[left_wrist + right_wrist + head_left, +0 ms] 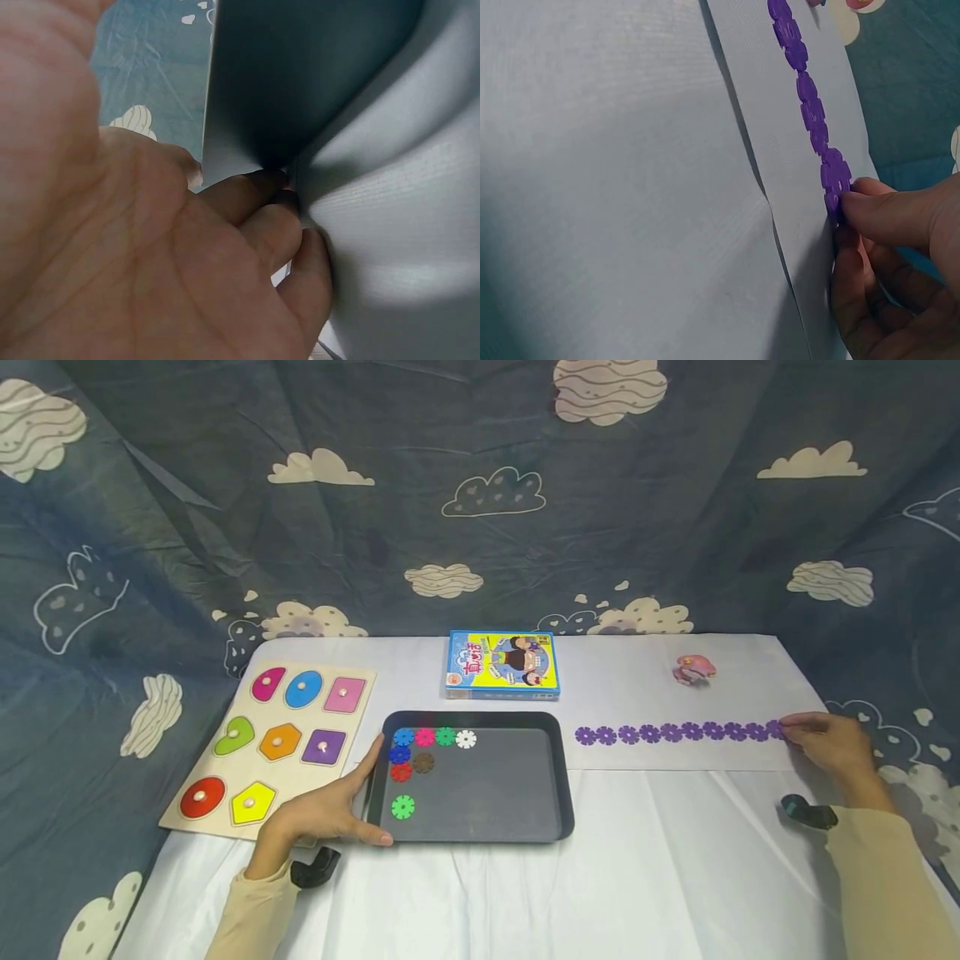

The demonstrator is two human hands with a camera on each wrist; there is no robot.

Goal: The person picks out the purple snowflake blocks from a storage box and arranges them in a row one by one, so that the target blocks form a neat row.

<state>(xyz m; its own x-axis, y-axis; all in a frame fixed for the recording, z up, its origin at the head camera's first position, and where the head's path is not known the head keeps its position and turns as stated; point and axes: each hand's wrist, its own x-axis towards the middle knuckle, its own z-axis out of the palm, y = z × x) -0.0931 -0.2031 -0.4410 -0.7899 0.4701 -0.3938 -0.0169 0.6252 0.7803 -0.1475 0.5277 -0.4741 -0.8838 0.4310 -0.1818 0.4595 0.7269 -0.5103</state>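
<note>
A row of several linked purple snowflake discs (671, 732) lies across the right of the table. Its right end is pinched between thumb and fingers of my right hand (828, 743); the right wrist view shows the thumb on the end purple disc (835, 180). My left hand (322, 810) grips the left side of a dark grey tray (487, 793), thumb at the near corner and index finger along the side. Curled fingers show in the left wrist view, but their contact is partly hidden. Several coloured discs, among them a light green disc (402, 807), lie in the tray's left part.
Left of the tray lies a wooden shape puzzle board (292, 777) with knobbed pieces. A blue and yellow box (502, 665) stands behind the tray. Beyond the purple row sits a pink toy figure (694, 669). A cloud-patterned dark curtain (390, 435) hangs behind the table.
</note>
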